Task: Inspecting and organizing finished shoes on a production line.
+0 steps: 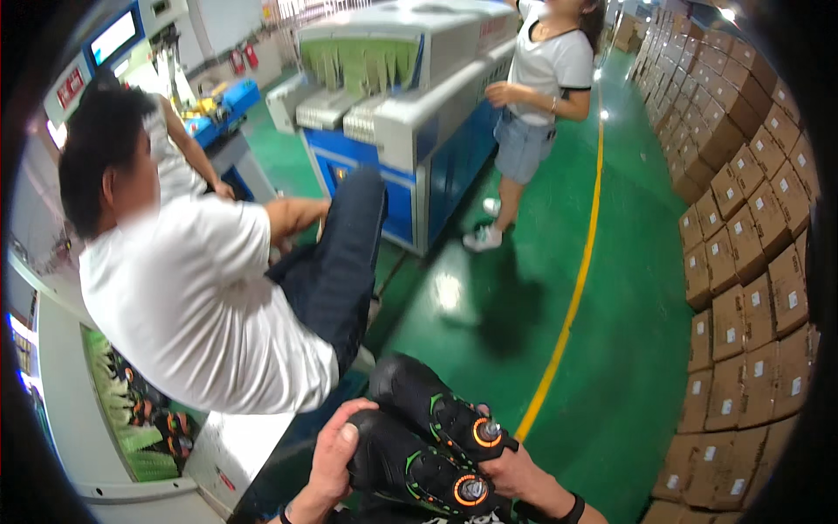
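Two black shoes with green trim and orange-ringed dials (377,441) sit right of a white tabletop's (240,441) edge; left hand (332,454) grasps the nearer toe, right hand (517,476) grips the farther shoe's dial end.

A: What stands at three o'clock?
B: Brown cartons (758,218), stacked high. A yellow line (578,306) runs near them along the green floor (642,323), from two to five o'clock.
A: And at twelve?
B: A blue-and-white machine (400,135) with green curtain strips (375,65).
A: Anyone about?
B: A person in a white T-shirt (196,301) sits at nine; another person (552,72) stands at one, beside the machine. A lit screen (113,37) shows at ten.
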{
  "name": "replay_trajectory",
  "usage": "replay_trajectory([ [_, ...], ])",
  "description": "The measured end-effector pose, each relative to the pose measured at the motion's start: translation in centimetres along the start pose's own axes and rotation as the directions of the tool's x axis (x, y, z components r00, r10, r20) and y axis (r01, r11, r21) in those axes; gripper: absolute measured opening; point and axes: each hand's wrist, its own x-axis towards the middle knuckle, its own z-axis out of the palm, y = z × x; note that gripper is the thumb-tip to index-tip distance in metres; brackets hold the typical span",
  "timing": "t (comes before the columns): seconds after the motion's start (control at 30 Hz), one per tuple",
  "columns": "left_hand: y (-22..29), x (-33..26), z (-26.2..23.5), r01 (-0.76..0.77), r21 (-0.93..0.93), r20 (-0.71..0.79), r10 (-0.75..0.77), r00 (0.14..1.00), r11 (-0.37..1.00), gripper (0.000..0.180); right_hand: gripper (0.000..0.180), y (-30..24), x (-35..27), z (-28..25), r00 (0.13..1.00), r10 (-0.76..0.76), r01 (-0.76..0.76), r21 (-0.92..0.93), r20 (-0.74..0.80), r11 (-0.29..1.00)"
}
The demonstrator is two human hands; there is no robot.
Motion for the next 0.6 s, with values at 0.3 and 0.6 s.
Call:
replay_trajectory([
  [0.3, -2.2, 14.0, 12.6, 0.155, -0.090, -0.014, -0.157, 0.988, 0.984, 0.039, 0.040, 13.3, 5.4, -14.0, 0.993, 0.004, -0.008, -0.034, -0.121, 0.999],
  [0.6, -1.2, 22.2, 15.2, -0.450, -0.139, -0.315, 0.392, 0.864, 0.882, 0.043, 0.038, 20.2, 20.7, -27.2, 0.983, -0.109, 0.096, -0.093, -0.147, 0.991],
])
